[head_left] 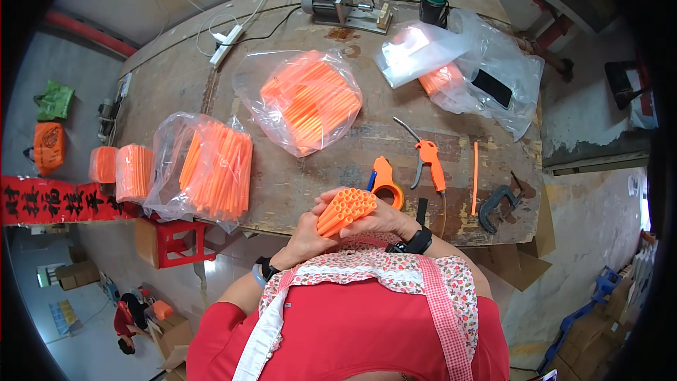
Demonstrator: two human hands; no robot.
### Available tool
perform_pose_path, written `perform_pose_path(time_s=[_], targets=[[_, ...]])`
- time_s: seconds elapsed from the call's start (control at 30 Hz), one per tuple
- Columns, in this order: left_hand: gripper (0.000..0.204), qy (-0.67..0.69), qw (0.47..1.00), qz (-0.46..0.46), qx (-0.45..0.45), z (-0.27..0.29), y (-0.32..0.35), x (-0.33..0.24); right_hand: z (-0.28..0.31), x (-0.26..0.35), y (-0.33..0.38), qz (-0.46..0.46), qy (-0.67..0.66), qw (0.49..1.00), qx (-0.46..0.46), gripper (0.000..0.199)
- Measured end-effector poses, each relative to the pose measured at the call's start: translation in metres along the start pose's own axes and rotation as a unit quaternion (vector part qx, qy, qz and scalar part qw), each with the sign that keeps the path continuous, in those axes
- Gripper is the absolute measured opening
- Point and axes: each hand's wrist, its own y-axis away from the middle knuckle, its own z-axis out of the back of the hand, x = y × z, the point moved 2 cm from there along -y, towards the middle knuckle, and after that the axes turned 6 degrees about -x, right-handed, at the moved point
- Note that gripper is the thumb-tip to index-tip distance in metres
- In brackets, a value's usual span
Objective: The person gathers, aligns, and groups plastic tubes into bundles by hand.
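Observation:
A bundle of orange plastic tubes [347, 210] stands on end between my hands, its open round ends facing up toward me. My left hand [310, 231] wraps the bundle's left side, and my right hand [384, 219] closes on its right side. Just beyond the right hand, an orange tape dispenser [384, 180] lies on the table. Farther right rests an orange air blow gun [428, 161] with a metal nozzle and a hose. One loose orange tube [475, 178] lies beside it. The lower ends of the held tubes are hidden.
Clear bags of orange tubes [310, 102] lie on the wooden table [282, 176], with more tube packs [134, 173] at left. A C-clamp [499, 208] grips the right edge. At the back are a motor [328, 5], a power strip [226, 45], a lidded tub [433, 7] and a phone [491, 88].

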Motion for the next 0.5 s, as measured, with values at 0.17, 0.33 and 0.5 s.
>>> perform_pose_path(time_s=[0.17, 0.33, 0.5], targets=[[0.055, 0.026, 1.000, 0.009, 0.009, 0.001, -0.002, 0.011, -0.001, 0.003, 0.000, -0.012, -0.008, 1.000, -0.017, 0.068], [0.055, 0.014, 0.999, 0.027, 0.018, 0.003, -0.003, 0.022, -0.004, 0.007, -0.001, -0.017, -0.010, 0.999, -0.032, 0.067], [0.051, -0.007, 0.999, 0.006, 0.037, 0.006, -0.008, 0.021, -0.001, 0.020, 0.000, -0.003, 0.016, 0.998, -0.064, 0.076]])
